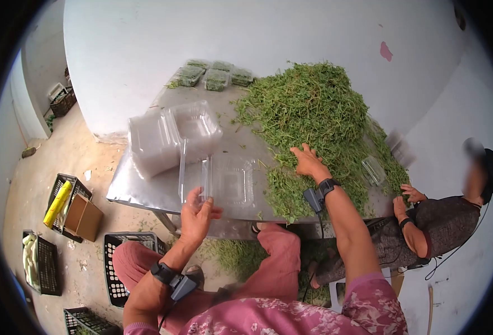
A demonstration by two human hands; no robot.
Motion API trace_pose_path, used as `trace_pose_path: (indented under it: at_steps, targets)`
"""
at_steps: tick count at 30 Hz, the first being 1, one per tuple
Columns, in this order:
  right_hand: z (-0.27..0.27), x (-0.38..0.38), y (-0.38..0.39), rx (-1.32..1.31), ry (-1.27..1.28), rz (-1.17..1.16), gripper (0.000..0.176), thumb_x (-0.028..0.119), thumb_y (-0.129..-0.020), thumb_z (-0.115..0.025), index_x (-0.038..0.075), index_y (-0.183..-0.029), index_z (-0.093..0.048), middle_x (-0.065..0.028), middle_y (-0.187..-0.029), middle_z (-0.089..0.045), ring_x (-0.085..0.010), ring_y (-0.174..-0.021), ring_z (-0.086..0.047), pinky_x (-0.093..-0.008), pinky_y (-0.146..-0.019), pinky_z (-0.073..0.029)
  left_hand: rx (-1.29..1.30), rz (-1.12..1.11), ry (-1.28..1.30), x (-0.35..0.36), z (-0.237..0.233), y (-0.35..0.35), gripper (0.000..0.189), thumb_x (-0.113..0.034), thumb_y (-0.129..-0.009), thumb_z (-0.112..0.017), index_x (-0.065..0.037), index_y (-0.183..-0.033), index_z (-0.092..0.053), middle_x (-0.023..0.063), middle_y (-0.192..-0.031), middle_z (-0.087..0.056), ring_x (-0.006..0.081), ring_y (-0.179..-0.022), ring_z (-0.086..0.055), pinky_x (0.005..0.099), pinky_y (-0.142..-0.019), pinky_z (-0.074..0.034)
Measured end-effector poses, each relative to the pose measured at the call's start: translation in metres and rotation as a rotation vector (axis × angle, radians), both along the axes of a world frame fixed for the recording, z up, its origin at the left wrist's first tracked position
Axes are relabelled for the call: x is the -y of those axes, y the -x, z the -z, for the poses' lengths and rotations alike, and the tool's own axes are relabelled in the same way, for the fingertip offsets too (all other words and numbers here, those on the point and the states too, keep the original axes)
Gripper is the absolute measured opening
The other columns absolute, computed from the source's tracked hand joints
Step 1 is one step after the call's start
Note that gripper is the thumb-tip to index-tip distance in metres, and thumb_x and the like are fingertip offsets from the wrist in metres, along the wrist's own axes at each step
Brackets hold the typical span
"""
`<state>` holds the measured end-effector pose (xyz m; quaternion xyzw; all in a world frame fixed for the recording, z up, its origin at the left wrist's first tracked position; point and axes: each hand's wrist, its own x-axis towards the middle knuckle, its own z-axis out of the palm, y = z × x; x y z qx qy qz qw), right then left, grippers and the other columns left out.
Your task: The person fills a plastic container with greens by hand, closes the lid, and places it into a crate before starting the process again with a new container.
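Note:
A clear plastic clamshell container lies unfolded near the table's front edge, its lid tilted up on the left. My left hand has thumb and fingers at the lower edge of that lid, gripping it. Nothing is inside the container. To its right spreads a large heap of leafy green stems. My right hand rests at the near side of the heap with its fingers spread. Behind the unfolded container, a stack of nested clamshells lies on its side.
Several filled clamshells stand at the back of the metal table. A co-worker sits at the right with hands by the greens, near another clear container. Black crates stand on the floor at left.

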<state>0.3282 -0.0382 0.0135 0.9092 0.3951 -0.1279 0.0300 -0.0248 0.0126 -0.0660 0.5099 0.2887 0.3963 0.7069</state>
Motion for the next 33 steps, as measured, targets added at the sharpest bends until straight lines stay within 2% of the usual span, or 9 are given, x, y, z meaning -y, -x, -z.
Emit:
trace_pose_path:
  at_steps: [1,4,11,14,15,21,24,27,33]
  targets:
    - [-0.001,0.003,0.000,0.001,-0.035,-0.046,0.076,-0.009,-0.077,-0.066,0.022,-0.142,-0.045,-0.0153,-0.152,-0.032,-0.0419,-0.137,-0.035,-0.0610,-0.109,-0.035,0.003,0.000,0.004,-0.001,0.001,0.000,0.045,-0.008,-0.099,-0.054,0.007,-0.138,-0.035,0.0185,-0.103,-0.061,0.0239,-0.077,-0.070,0.0311,-0.063,-0.058]
    - [0.022,0.005,-0.029,-0.087,-0.138,-0.176,0.054,-0.009,-0.077,-0.064,0.014,-0.126,-0.055,-0.0162,-0.136,-0.046,-0.0412,-0.120,-0.049,-0.0551,-0.097,-0.043,0.008,0.002,0.015,-0.001,0.004,0.000,0.042,-0.009,-0.099,-0.054,0.006,-0.136,-0.038,0.0169,-0.105,-0.061,0.0239,-0.078,-0.070,0.0315,-0.065,-0.059]
    - [-0.001,0.021,-0.017,0.014,-0.504,-0.351,0.033,0.009,-0.080,-0.068,0.004,-0.111,-0.059,-0.0176,-0.106,-0.060,-0.0403,-0.102,-0.057,-0.0509,-0.086,-0.047,-0.025,0.012,-0.014,-0.003,0.005,-0.002,0.039,-0.008,-0.099,-0.053,0.004,-0.134,-0.043,0.0143,-0.109,-0.060,0.0242,-0.080,-0.070,0.0327,-0.067,-0.059]
    - [-0.029,0.022,0.005,-0.039,-0.561,-0.249,0.033,0.011,-0.080,-0.070,0.005,-0.110,-0.059,-0.0188,-0.109,-0.060,-0.0410,-0.101,-0.059,-0.0512,-0.085,-0.047,-0.020,0.005,-0.033,-0.005,0.008,-0.003,0.042,-0.011,-0.099,-0.054,0.008,-0.134,-0.040,0.0175,-0.103,-0.063,0.0249,-0.078,-0.071,0.0328,-0.064,-0.059]
    - [-0.035,0.022,0.008,-0.011,-0.446,-0.235,0.037,0.016,-0.086,-0.069,0.006,-0.121,-0.060,-0.0210,-0.117,-0.060,-0.0396,-0.103,-0.061,-0.0496,-0.087,-0.051,-0.014,0.001,-0.040,-0.005,0.006,-0.004,0.044,-0.012,-0.099,-0.055,0.009,-0.134,-0.039,0.0190,-0.099,-0.064,0.0253,-0.077,-0.072,0.0328,-0.062,-0.059]
    - [-0.026,0.027,-0.003,-0.085,-0.589,-0.151,0.062,0.032,-0.091,-0.069,-0.004,-0.139,-0.051,-0.0271,-0.139,-0.053,-0.0395,-0.128,-0.053,-0.0491,-0.102,-0.048,-0.047,0.017,-0.002,-0.008,-0.005,-0.002,0.043,-0.011,-0.098,-0.055,0.007,-0.135,-0.040,0.0164,-0.103,-0.061,0.0247,-0.079,-0.070,0.0331,-0.065,-0.059]
    - [-0.034,0.031,-0.001,-0.082,-0.424,-0.199,0.066,0.037,-0.092,-0.068,-0.006,-0.139,-0.050,-0.0263,-0.140,-0.053,-0.0399,-0.128,-0.053,-0.0485,-0.105,-0.046,-0.053,0.018,-0.010,-0.009,-0.005,-0.002,0.044,-0.012,-0.098,-0.056,0.007,-0.134,-0.040,0.0161,-0.102,-0.061,0.0248,-0.079,-0.070,0.0328,-0.065,-0.059]
    - [-0.044,0.034,0.001,-0.125,-0.579,-0.120,0.067,0.037,-0.091,-0.069,-0.005,-0.140,-0.050,-0.0259,-0.142,-0.051,-0.0393,-0.129,-0.052,-0.0475,-0.105,-0.046,-0.059,0.016,-0.011,-0.009,-0.006,-0.001,0.045,-0.013,-0.098,-0.057,0.007,-0.134,-0.040,0.0165,-0.102,-0.061,0.0251,-0.081,-0.070,0.0329,-0.065,-0.059]
    - [-0.046,0.036,0.002,-0.267,-0.529,-0.249,0.055,0.029,-0.088,-0.072,0.003,-0.133,-0.057,-0.0198,-0.136,-0.058,-0.0378,-0.125,-0.056,-0.0462,-0.102,-0.048,-0.092,0.047,-0.002,-0.010,-0.008,0.000,0.046,-0.014,-0.098,-0.058,0.007,-0.134,-0.040,0.0171,-0.103,-0.062,0.0255,-0.081,-0.070,0.0333,-0.067,-0.058]
